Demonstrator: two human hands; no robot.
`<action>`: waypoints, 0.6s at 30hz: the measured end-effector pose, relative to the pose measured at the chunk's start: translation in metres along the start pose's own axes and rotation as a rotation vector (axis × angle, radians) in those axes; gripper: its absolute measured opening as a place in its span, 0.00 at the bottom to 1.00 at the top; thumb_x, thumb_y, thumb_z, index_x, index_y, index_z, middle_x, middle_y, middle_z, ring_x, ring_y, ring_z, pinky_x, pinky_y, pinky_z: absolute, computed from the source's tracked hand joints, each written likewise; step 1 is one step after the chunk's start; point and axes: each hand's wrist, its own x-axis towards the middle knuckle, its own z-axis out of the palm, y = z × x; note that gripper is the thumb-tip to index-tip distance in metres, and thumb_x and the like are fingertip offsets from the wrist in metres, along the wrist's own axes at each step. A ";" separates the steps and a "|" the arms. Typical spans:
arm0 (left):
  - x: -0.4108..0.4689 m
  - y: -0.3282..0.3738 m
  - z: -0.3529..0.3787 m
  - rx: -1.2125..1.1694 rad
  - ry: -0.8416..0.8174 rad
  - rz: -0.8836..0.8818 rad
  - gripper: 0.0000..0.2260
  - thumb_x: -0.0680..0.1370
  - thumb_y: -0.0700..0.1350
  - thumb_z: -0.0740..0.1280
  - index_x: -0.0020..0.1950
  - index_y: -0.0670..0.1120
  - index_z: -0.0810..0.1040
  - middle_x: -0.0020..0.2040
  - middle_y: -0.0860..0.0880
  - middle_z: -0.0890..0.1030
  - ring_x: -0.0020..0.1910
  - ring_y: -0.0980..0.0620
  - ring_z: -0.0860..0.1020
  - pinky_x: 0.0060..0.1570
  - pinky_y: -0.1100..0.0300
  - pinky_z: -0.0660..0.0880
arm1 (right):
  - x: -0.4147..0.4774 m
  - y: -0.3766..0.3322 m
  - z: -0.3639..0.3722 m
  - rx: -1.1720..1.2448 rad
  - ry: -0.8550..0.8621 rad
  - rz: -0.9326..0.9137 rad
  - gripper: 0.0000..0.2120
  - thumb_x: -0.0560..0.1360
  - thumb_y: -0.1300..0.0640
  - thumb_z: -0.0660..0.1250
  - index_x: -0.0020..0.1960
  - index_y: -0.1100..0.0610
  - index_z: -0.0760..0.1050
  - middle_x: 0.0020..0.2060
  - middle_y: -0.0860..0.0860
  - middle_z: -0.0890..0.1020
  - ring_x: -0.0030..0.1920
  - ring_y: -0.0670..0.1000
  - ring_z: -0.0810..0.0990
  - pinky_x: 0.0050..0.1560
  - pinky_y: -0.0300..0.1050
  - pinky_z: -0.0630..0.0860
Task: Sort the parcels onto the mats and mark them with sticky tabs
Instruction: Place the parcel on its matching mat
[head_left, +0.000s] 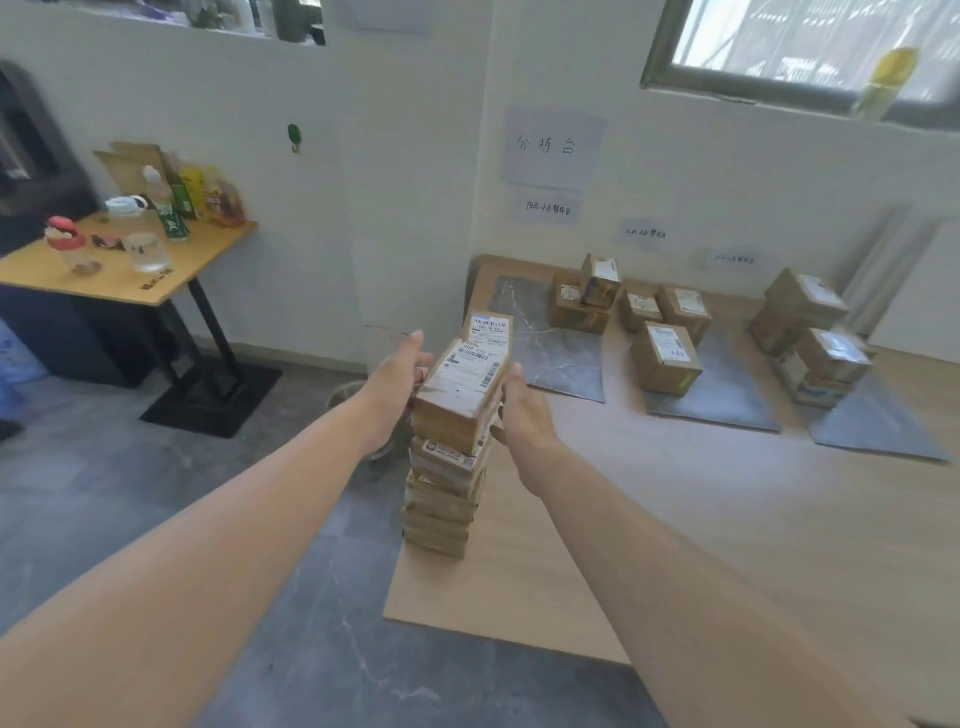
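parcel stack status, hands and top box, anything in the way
Left hand and right hand grip top flat brown cardboard parcel, tilted on tall parcel stack. Nothing blocking grey marbled mats.

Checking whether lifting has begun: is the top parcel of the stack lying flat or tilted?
Tilted. The top parcel slopes, far edge raised above the stack, held between left hand and right hand.
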 end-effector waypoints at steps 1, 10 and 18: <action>0.000 0.000 0.002 0.004 -0.004 0.004 0.27 0.83 0.63 0.51 0.68 0.45 0.74 0.58 0.46 0.80 0.58 0.47 0.78 0.56 0.52 0.72 | -0.001 0.000 0.001 0.013 -0.009 0.001 0.20 0.86 0.41 0.51 0.58 0.50 0.77 0.46 0.43 0.83 0.47 0.43 0.80 0.61 0.49 0.78; -0.010 0.029 0.011 -0.079 -0.020 0.058 0.25 0.84 0.61 0.52 0.67 0.45 0.75 0.54 0.48 0.80 0.55 0.49 0.79 0.59 0.52 0.74 | -0.013 -0.024 -0.005 0.017 0.030 -0.060 0.24 0.86 0.39 0.49 0.62 0.51 0.79 0.52 0.47 0.86 0.51 0.46 0.82 0.57 0.48 0.78; -0.041 0.064 0.027 -0.084 -0.066 0.188 0.23 0.85 0.59 0.51 0.62 0.44 0.76 0.58 0.44 0.81 0.53 0.47 0.80 0.54 0.53 0.76 | -0.034 -0.065 -0.026 0.076 0.123 -0.149 0.24 0.86 0.39 0.50 0.61 0.52 0.80 0.53 0.49 0.86 0.52 0.50 0.83 0.43 0.44 0.76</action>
